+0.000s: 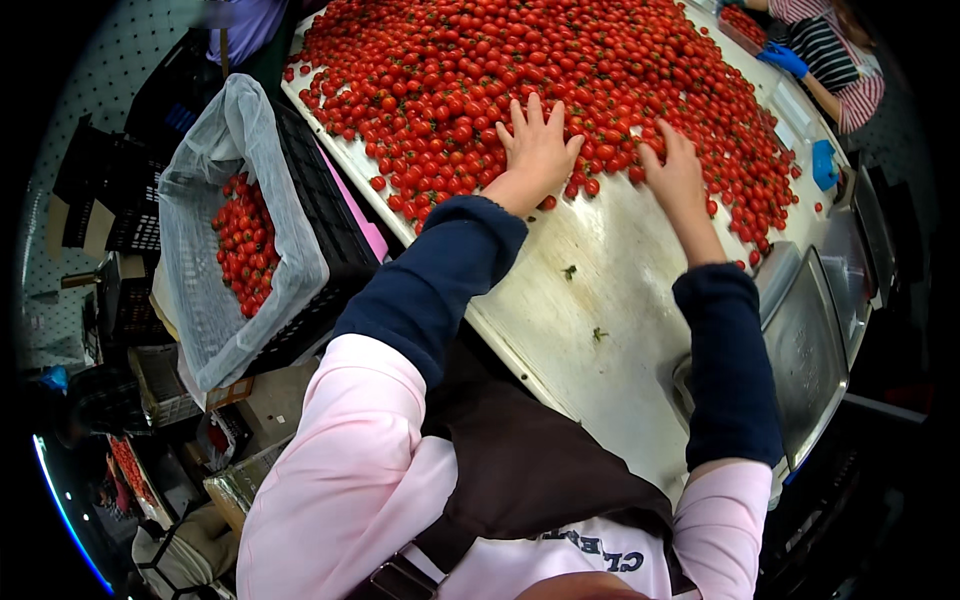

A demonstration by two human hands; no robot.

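A wide heap of red cherry tomatoes (440, 110) covers the far part of the white table (560, 310). At the heap's near edge my left hand (538, 155) lies on the tomatoes, palm down, with its fingers spread. My right hand (680, 180) reaches into the same edge a little to the right. Its thumb and fingers are apart, and a few tomatoes sit close to the thumb. Neither hand shows a tomato gripped in it, though both palms are hidden.
A black crate (310, 180) lined with a whitish plastic bag (290, 270) holds tomatoes at the left. Green stem bits (599, 334) lie on the table. Metal trays (808, 350) stand at the right. Another person's blue-gloved hand (785, 60) is at the far right.
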